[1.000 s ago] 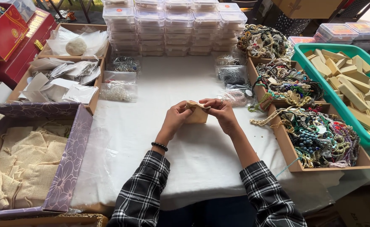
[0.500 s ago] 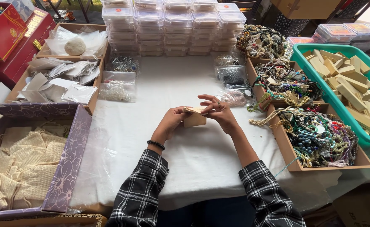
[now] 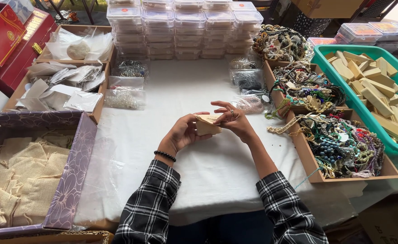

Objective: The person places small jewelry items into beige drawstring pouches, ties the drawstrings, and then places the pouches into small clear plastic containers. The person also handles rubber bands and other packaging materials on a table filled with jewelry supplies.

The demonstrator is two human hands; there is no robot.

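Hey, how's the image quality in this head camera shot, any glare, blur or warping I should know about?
Head view: soft, even daylight, only faint shadows under the hands on the white tablecloth; the left hand, right hand and small beige pouch look sharp; mild sheen on the stacked clear plastic boxes; wide-angle stretching splays the plaid sleeves at the bottom edge.

White-clothed table (image 3: 208, 176) bears bead trays (image 3: 343, 149), stacked clear boxes (image 3: 185, 27).
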